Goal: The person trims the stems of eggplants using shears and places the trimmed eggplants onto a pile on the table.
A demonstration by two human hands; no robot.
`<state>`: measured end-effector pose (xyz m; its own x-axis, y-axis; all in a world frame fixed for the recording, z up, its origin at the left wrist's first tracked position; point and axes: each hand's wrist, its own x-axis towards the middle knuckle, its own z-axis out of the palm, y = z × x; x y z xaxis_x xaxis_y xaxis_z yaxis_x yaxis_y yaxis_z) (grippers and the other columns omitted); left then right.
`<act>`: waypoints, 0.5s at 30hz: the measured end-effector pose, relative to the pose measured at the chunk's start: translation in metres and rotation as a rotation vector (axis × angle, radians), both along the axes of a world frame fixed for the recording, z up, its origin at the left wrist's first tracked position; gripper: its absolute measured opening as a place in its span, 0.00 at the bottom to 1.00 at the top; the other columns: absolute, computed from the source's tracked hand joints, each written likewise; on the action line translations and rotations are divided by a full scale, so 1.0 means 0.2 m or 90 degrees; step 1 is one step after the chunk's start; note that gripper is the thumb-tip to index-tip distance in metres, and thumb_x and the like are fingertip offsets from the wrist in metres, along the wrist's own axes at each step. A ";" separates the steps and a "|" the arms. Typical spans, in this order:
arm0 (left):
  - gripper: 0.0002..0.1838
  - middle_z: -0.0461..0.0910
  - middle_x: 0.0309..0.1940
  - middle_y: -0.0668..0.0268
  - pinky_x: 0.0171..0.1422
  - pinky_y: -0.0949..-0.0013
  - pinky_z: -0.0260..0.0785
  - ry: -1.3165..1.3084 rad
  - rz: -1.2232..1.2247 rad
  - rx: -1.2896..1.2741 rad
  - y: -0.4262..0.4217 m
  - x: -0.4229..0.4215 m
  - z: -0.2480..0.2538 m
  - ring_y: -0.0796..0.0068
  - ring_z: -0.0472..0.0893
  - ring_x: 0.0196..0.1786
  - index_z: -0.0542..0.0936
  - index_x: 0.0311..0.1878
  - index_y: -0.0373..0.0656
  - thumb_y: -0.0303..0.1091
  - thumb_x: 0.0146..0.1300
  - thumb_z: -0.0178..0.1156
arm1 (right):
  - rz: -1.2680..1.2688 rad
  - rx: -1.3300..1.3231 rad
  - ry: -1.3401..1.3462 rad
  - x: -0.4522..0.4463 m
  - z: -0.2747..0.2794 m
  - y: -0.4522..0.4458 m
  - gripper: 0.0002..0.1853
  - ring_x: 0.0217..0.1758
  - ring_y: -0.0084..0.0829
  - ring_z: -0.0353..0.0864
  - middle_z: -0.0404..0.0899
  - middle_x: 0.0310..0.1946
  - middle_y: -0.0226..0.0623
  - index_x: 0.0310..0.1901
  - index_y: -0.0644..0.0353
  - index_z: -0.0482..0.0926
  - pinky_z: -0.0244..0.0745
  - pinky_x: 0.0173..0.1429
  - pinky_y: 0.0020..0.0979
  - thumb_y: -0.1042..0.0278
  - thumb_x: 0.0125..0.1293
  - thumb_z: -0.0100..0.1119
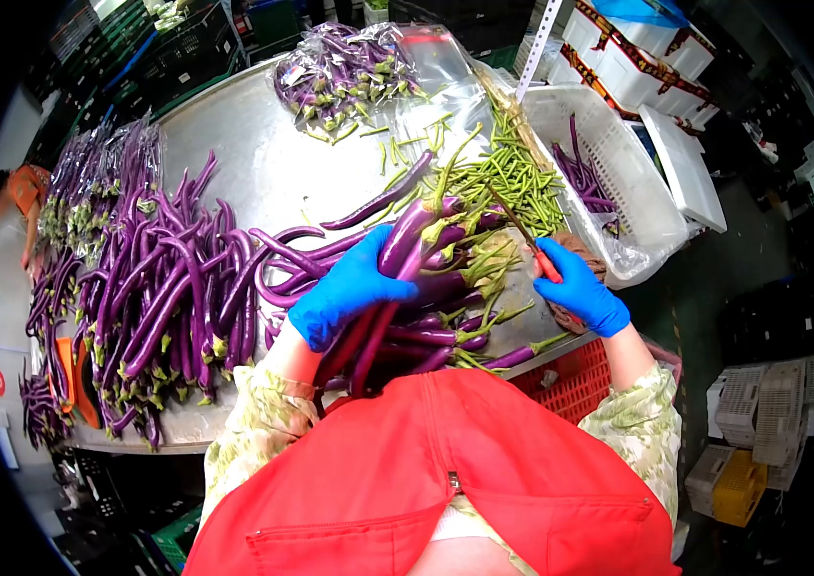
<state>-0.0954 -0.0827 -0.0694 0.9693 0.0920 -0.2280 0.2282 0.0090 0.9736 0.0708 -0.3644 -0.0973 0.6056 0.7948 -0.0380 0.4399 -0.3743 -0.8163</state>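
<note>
My left hand (354, 288), in a blue glove, is closed around a few long purple eggplants (409, 235), their green stems pointing up and right. In my right hand (575, 288), also gloved in blue, is a knife (545, 265) with a red handle. Its thin dark blade points up and left, near the eggplant stems but apart from them. More loose eggplants (426, 336) lie beneath and beside my left hand. Just beyond the blade spreads a heap of cut green stems (512, 173). Brown cloth-like material (580, 252) shows behind my right hand.
A large eggplant pile (167, 288) covers the metal table's (224, 130) left side. Bagged eggplants (344, 77) lie at the back. At right stand a white crate (642, 206) holding some eggplants and a red basket (570, 379) below the edge. Another person (27, 197) is at far left.
</note>
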 end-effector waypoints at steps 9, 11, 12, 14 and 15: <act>0.44 0.71 0.56 0.61 0.65 0.69 0.60 0.060 -0.081 0.115 -0.06 0.00 0.04 0.71 0.70 0.58 0.62 0.67 0.40 0.28 0.43 0.69 | 0.027 -0.022 -0.009 -0.02 0.03 0.15 0.26 0.41 0.30 0.78 0.78 0.43 0.44 0.56 0.66 0.69 0.72 0.47 0.28 0.70 0.54 0.60; 0.43 0.71 0.55 0.61 0.64 0.69 0.60 0.033 -0.094 0.096 -0.04 0.00 -0.01 0.72 0.70 0.57 0.63 0.66 0.39 0.30 0.43 0.69 | -0.007 -0.064 0.027 -0.02 0.01 0.16 0.25 0.36 0.30 0.77 0.78 0.40 0.45 0.55 0.65 0.70 0.72 0.44 0.29 0.70 0.54 0.60; 0.43 0.71 0.55 0.61 0.64 0.69 0.60 0.014 -0.100 0.089 -0.04 0.01 -0.04 0.72 0.70 0.57 0.63 0.65 0.38 0.30 0.43 0.70 | -0.033 -0.055 0.040 -0.02 0.00 0.16 0.23 0.39 0.28 0.76 0.78 0.41 0.42 0.54 0.65 0.71 0.71 0.46 0.28 0.69 0.56 0.59; 0.43 0.71 0.54 0.61 0.64 0.68 0.60 -0.037 -0.073 0.150 0.04 -0.04 0.00 0.72 0.70 0.57 0.64 0.64 0.37 0.32 0.43 0.71 | -0.078 0.152 -0.037 -0.05 -0.09 0.19 0.21 0.42 0.27 0.75 0.77 0.41 0.37 0.54 0.67 0.72 0.70 0.47 0.28 0.69 0.59 0.58; 0.42 0.71 0.54 0.61 0.63 0.68 0.61 -0.078 0.002 0.131 0.05 -0.08 0.04 0.72 0.69 0.56 0.64 0.63 0.37 0.33 0.43 0.71 | -0.186 0.211 0.152 -0.08 -0.09 0.19 0.21 0.45 0.24 0.73 0.75 0.43 0.34 0.55 0.67 0.71 0.69 0.49 0.27 0.71 0.60 0.58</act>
<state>-0.1115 -0.0727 -0.0614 0.9881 0.1281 -0.0845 0.1084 -0.1926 0.9753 0.0548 -0.3268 -0.1145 0.8102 0.5857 0.0229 0.1417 -0.1578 -0.9772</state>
